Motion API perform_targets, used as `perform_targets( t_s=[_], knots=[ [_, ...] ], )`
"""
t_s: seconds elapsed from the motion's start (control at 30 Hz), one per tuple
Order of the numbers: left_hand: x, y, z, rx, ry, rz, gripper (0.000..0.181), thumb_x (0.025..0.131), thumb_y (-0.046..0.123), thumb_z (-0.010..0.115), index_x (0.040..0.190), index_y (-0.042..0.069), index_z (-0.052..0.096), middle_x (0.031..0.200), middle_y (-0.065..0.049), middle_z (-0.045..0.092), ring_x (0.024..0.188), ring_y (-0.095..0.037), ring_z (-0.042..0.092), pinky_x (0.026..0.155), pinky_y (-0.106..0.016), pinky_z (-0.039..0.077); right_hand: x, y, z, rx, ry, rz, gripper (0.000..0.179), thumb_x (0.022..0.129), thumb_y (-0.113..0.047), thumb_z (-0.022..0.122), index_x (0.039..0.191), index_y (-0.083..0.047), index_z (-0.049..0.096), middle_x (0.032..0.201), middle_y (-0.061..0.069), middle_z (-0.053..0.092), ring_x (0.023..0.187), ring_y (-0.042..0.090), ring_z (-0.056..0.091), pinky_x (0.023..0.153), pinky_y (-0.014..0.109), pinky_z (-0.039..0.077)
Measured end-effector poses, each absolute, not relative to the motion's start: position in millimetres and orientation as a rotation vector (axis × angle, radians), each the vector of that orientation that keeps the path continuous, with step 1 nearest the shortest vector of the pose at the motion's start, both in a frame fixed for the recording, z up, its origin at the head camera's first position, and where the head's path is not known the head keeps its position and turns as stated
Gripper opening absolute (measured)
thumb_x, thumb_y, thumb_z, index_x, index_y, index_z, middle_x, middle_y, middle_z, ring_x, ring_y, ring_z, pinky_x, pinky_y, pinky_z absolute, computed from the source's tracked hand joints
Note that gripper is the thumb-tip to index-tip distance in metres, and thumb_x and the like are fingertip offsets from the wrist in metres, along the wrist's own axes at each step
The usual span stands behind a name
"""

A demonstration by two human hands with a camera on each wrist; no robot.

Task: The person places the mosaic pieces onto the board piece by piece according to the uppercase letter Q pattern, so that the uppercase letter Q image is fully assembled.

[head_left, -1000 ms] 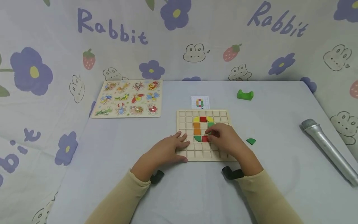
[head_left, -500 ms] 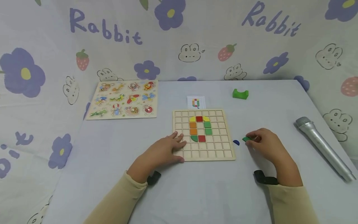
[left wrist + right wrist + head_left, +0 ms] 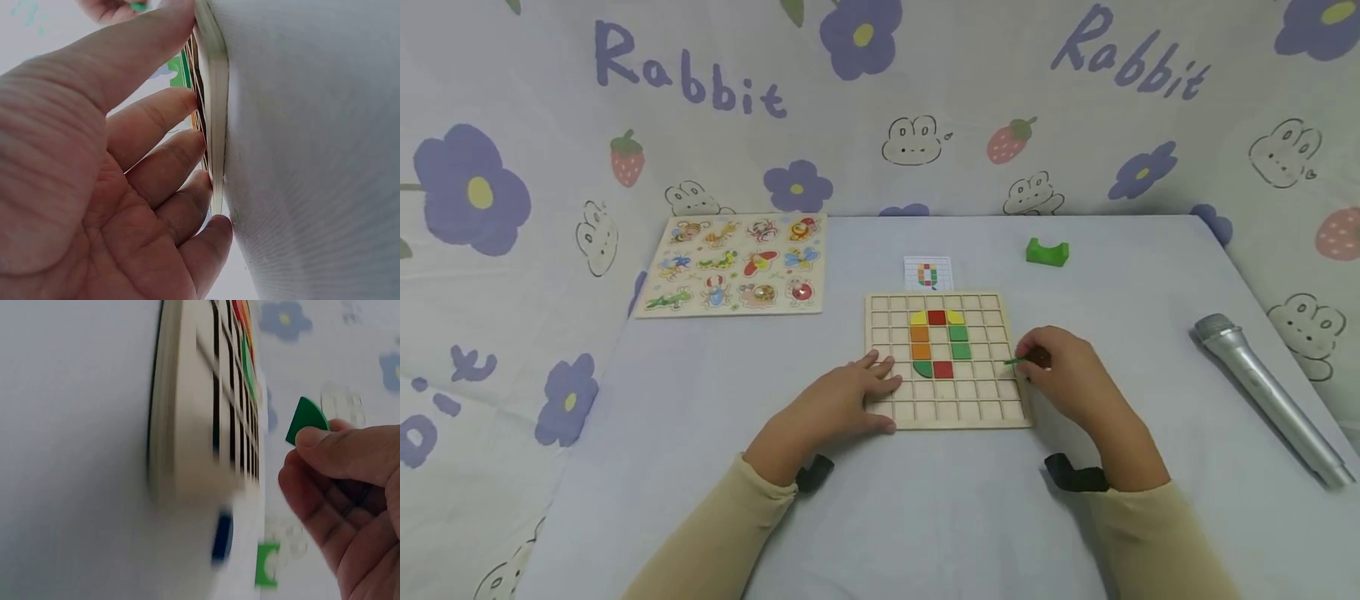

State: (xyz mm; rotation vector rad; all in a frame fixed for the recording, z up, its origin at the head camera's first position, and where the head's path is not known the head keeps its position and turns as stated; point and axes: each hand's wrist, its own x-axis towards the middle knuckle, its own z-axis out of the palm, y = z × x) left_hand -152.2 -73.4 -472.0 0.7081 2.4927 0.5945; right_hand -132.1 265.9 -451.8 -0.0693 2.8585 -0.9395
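Observation:
A wooden grid board [image 3: 955, 414] lies mid-table, with red, orange, yellow and green tiles [image 3: 920, 333] set in a ring on it. My left hand [image 3: 838, 402] rests on the board's left edge, fingers spread; in the left wrist view its fingertips [image 3: 187, 140] touch the board's side. Between thumb and forefinger my right hand [image 3: 1067, 371] pinches a green quarter-circle tile [image 3: 306, 419], held just above the board's right edge. A dark blue piece [image 3: 222, 537] lies by the board in the right wrist view; in the head view the right hand hides it.
Behind the board lies a small pattern card [image 3: 927, 273]. An insect picture puzzle [image 3: 737, 262] is at the back left. A green notched block [image 3: 1047, 252] stands at the back right, and a silver microphone [image 3: 1273, 404] lies along the right side.
The right hand left the ring of tiles, took the green quarter-circle tile from the table and carried it left to the board's edge. The left hand has stayed on the board.

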Motion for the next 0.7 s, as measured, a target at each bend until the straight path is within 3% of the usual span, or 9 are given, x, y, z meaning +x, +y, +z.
perform_targets(
  t_s=[0.1,0.27,0.5,0.7],
  knots=[
    [-152.3,-73.7,-472.7,0.708,2.492,0.602,0.078,0.092,0.041,0.088,0.161,0.025,0.055,0.177,0.005,0.036,0.171,-0.021,0.019,0.136,-0.053,0.026,-142.7,238.2,-452.2,-0.247,2.823,-0.954,0.011,0.101,0.003,0.071,0.107,-0.006,0.072,0.112,0.011,0.071,0.105,0.029,0.066,0.096,0.05,0.06],
    [-153.4,-73.6,-474.8,0.724,2.484,0.615,0.076,0.093,0.04,0.088,0.16,0.024,0.057,0.177,0.004,0.037,0.171,-0.022,0.02,0.136,-0.052,0.027,-155.0,217.5,-461.3,-0.405,2.802,-0.877,0.018,0.099,0.01,0.068,0.101,-0.007,0.074,0.107,0.008,0.072,0.102,0.027,0.064,0.094,0.046,0.059],
    [-151.9,-72.6,-470.3,0.719,2.484,0.611,0.077,0.093,0.039,0.088,0.16,0.024,0.056,0.177,0.004,0.036,0.171,-0.022,0.019,0.136,-0.052,0.026,-154.0,222.2,-465.9,-0.329,2.793,-0.876,0.021,0.1,0.009,0.064,0.112,-0.006,0.074,0.117,0.012,0.071,0.108,0.03,0.065,0.099,0.05,0.059],
    [-151.8,-74.8,-470.4,0.717,2.486,0.605,0.077,0.093,0.039,0.089,0.161,0.023,0.056,0.177,0.004,0.037,0.17,-0.022,0.019,0.136,-0.051,0.026,-156.6,219.4,-465.0,-0.27,2.806,-0.814,0.013,0.102,0.002,0.069,0.112,-0.002,0.076,0.112,0.013,0.073,0.104,0.03,0.066,0.097,0.05,0.061]
  ],
)
